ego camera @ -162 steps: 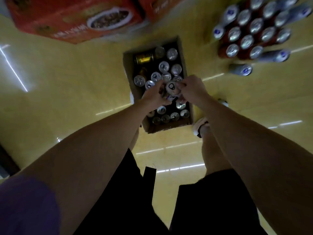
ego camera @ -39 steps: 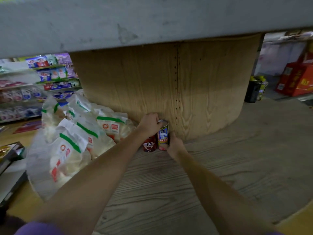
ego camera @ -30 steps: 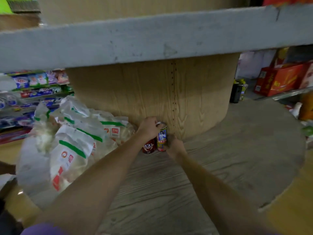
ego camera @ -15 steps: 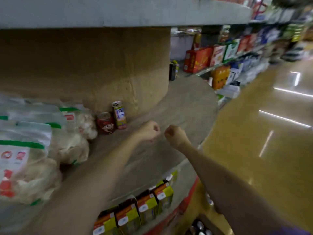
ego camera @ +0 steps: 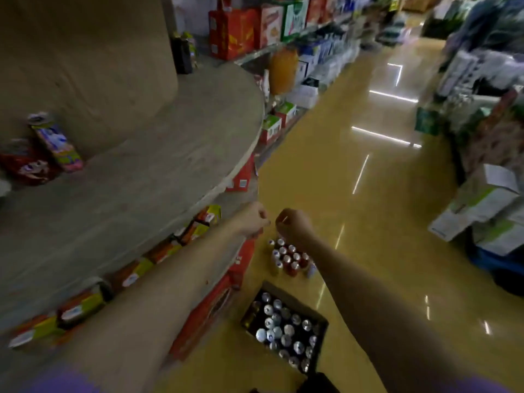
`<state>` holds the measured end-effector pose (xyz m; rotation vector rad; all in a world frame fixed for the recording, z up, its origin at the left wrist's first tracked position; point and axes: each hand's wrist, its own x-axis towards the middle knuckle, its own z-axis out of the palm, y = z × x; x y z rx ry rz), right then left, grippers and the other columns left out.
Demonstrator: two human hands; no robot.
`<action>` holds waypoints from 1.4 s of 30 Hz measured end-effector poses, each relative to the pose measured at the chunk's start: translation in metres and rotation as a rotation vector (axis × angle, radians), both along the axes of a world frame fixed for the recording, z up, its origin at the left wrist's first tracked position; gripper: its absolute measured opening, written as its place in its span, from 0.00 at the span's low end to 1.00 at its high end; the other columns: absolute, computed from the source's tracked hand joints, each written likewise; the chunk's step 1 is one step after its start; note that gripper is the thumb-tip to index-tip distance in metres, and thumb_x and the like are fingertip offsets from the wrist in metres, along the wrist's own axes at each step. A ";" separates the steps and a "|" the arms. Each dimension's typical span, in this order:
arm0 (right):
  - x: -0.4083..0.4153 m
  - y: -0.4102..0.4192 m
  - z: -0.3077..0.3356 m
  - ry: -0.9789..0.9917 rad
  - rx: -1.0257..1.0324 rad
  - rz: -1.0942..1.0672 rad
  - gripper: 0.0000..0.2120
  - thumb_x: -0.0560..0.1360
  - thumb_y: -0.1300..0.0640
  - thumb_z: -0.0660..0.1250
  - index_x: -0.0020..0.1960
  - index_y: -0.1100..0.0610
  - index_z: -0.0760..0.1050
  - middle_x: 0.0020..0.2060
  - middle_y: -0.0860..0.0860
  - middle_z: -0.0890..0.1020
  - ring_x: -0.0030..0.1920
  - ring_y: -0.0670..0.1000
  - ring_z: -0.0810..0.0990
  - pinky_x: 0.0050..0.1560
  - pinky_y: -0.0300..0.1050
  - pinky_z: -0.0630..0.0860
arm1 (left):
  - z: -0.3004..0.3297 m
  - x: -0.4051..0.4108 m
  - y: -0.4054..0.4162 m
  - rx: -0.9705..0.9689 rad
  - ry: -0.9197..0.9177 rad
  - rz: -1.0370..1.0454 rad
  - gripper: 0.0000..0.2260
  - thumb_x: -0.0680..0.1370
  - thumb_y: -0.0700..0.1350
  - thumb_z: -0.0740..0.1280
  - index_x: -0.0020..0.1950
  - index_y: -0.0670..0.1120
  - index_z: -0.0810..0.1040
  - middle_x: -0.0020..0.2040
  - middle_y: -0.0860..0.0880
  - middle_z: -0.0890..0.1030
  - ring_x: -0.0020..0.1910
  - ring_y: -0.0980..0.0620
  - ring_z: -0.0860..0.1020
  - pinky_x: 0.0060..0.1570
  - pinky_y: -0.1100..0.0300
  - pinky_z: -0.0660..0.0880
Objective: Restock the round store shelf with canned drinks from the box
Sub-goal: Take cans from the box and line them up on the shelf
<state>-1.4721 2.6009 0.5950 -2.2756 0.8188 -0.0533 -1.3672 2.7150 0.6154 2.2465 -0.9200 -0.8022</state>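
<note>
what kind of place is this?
Most likely a supermarket or grocery aisle: stocked wall shelves run along a glossy yellow floor, a round wooden display shelf holds two cans, and an open box of cans sits on the floor.

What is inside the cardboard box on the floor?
The cardboard box holds many upright cans, seen from above as silver tops, with one golden can at its left side. Their labels and anything beneath them are hidden; the box's near corner is cut off by something dark.
</note>
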 end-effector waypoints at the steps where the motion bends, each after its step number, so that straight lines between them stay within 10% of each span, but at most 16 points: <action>1: -0.012 -0.010 -0.013 0.019 0.010 0.000 0.03 0.75 0.59 0.65 0.44 0.55 0.77 0.41 0.57 0.84 0.40 0.57 0.80 0.36 0.40 0.70 | -0.010 -0.010 -0.008 0.021 0.009 0.018 0.08 0.78 0.40 0.63 0.39 0.43 0.75 0.33 0.43 0.79 0.26 0.49 0.77 0.29 0.58 0.76; 6: -0.080 -0.054 -0.090 0.103 0.025 -0.023 0.12 0.79 0.51 0.61 0.48 0.57 0.79 0.47 0.54 0.83 0.52 0.55 0.79 0.52 0.45 0.63 | -0.068 -0.072 -0.046 0.124 0.037 0.148 0.09 0.76 0.39 0.64 0.36 0.45 0.74 0.35 0.41 0.79 0.33 0.47 0.77 0.36 0.50 0.77; 12: -0.141 -0.093 -0.172 0.231 0.210 0.033 0.06 0.72 0.60 0.63 0.38 0.52 0.71 0.35 0.51 0.77 0.42 0.55 0.79 0.41 0.47 0.73 | -0.141 -0.130 -0.072 0.260 0.060 0.177 0.07 0.75 0.41 0.65 0.36 0.46 0.74 0.38 0.43 0.79 0.40 0.43 0.77 0.36 0.57 0.68; 20: -0.174 -0.096 -0.245 0.358 0.386 -0.183 0.11 0.77 0.58 0.61 0.55 0.60 0.78 0.50 0.56 0.81 0.51 0.60 0.80 0.46 0.48 0.76 | -0.237 -0.145 -0.092 0.452 0.204 0.106 0.08 0.77 0.42 0.62 0.38 0.46 0.71 0.37 0.43 0.75 0.38 0.45 0.73 0.38 0.47 0.71; 28: -0.156 -0.098 -0.368 0.556 0.450 -0.308 0.02 0.74 0.61 0.63 0.45 0.57 0.74 0.39 0.53 0.78 0.40 0.56 0.74 0.37 0.43 0.67 | -0.392 -0.152 -0.118 0.487 0.454 0.118 0.03 0.79 0.41 0.61 0.51 0.44 0.73 0.44 0.46 0.74 0.43 0.43 0.75 0.42 0.52 0.73; 42: -0.170 -0.073 -0.724 0.790 0.455 -0.181 0.27 0.75 0.52 0.66 0.71 0.55 0.61 0.69 0.58 0.64 0.60 0.66 0.74 0.55 0.57 0.75 | -0.725 -0.189 -0.087 0.566 0.499 0.358 0.08 0.79 0.37 0.60 0.56 0.44 0.75 0.51 0.47 0.78 0.50 0.48 0.76 0.46 0.59 0.71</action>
